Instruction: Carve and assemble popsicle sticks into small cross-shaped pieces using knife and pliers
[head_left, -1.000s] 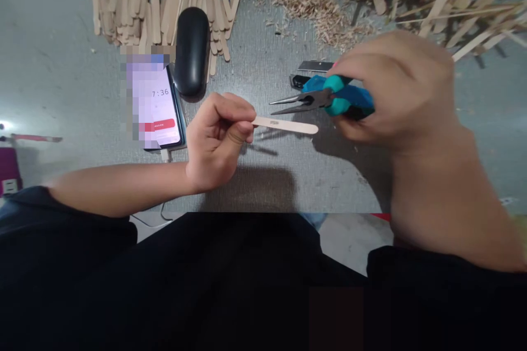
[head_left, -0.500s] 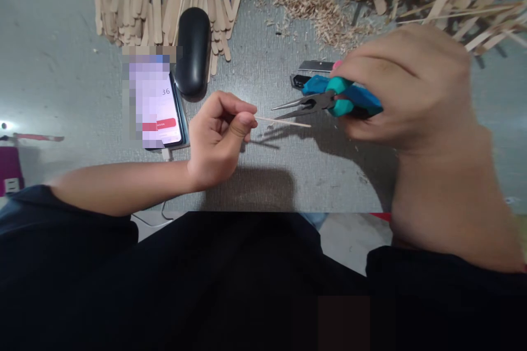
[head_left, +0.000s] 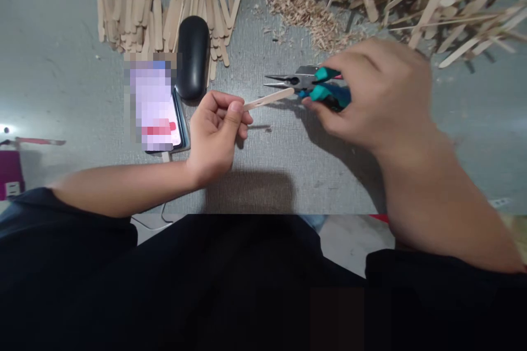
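Pinched between the thumb and fingers of my left hand (head_left: 218, 134) is a flat wooden stick (head_left: 274, 98), its broad face showing and its free end pointing right. There is a small slot or mark in the stick near my fingertips. My right hand (head_left: 370, 93) grips needle-nose pliers (head_left: 304, 81) with teal handles. Their jaws are slightly apart and point left, just above the stick, with nothing visible between them. A utility knife with a blue body lies partly hidden behind the pliers and my right hand.
A phone (head_left: 158, 104) with a cable and a black case (head_left: 193, 57) lie at the left. Behind them are many wooden sticks (head_left: 132, 8). Wood shavings (head_left: 308, 16) and a tangled heap of sticks (head_left: 428, 5) spread across the back right. The grey table's (head_left: 247, 192) front edge is near my body.
The stick has turned from edge-on to showing its flat face, and its free end has risen. My right hand has moved left and the pliers have shifted up and left.
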`<action>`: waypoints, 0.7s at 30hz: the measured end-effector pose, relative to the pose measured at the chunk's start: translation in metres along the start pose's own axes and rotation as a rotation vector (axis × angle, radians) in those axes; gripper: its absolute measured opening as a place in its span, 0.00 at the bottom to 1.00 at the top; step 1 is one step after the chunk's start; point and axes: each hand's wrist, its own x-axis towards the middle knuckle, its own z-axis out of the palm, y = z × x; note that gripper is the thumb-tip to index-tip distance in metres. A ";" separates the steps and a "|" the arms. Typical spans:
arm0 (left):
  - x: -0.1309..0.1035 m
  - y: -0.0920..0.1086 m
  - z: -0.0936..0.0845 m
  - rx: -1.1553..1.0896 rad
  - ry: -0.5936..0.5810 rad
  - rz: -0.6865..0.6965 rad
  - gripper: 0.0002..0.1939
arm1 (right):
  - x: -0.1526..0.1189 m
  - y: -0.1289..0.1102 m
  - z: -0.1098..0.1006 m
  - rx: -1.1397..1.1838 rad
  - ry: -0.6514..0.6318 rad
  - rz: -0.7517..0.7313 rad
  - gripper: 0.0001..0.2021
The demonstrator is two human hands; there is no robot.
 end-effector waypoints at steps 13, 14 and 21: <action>-0.006 0.012 0.002 0.011 -0.059 -0.088 0.05 | -0.003 0.054 0.019 0.055 -0.039 0.279 0.23; -0.006 0.012 0.002 0.008 -0.063 -0.091 0.05 | -0.005 0.057 0.022 0.080 -0.042 0.253 0.23; -0.007 0.010 0.001 0.008 -0.073 -0.144 0.04 | -0.004 0.059 0.028 0.170 -0.100 0.245 0.21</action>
